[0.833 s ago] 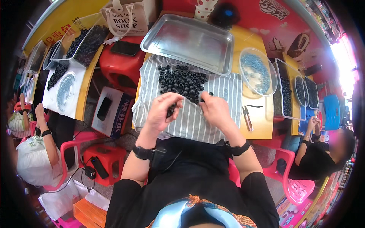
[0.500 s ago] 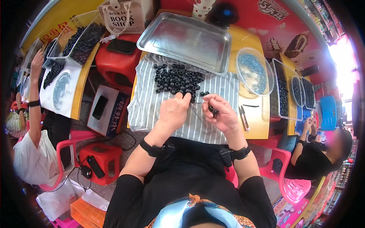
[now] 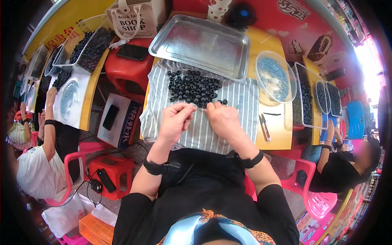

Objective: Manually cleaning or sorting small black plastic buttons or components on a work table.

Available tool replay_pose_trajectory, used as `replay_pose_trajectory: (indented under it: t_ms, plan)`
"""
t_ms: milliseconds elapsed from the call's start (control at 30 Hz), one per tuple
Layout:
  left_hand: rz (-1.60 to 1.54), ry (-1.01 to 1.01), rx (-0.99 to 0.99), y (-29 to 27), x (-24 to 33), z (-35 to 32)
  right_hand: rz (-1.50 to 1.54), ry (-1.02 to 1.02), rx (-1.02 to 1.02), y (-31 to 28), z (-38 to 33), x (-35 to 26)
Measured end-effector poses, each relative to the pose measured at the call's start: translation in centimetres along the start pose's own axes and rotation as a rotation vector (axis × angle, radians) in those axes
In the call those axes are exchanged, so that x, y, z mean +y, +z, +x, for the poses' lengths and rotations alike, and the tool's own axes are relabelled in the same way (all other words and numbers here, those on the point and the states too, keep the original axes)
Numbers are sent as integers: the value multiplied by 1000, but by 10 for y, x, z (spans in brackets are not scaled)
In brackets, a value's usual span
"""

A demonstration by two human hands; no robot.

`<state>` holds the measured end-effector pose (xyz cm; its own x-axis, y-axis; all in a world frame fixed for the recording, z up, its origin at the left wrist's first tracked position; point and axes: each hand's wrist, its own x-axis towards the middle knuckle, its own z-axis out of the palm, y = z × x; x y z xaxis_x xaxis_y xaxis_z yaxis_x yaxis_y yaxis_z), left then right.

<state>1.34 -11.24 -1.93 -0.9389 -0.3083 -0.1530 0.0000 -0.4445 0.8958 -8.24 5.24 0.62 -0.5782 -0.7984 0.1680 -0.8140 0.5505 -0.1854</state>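
Both hands are pinched shut at the near edge of the bead pile: the left hand (image 3: 176,121) curls its fingertips together, the right hand (image 3: 222,119) does likewise, though what either grips is too small to tell. Half a second ago the right hand sat lower and apart; now the two have come together over the striped cloth (image 3: 200,130). Black beads (image 3: 192,87) lie heaped just beyond, before the steel tray (image 3: 200,45). Snips (image 3: 264,126) rest right of the cloth.
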Motion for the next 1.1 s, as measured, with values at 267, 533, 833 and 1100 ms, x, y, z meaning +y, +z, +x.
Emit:
replay_pose_trajectory:
  t_ms: [267,533,833,1100]
  plan:
    - [1507,341,55,49,5,2,2032,526,-237,-12,-30,49]
    - [1300,395,131,37,-3,11,1418,527,-151,-13,-7,38]
    - [1240,413,57,35,1,2,267,149,7,2,6,13]
    - [1427,426,-127,39,0,-17,2055,667,-12,-34,-4,48]
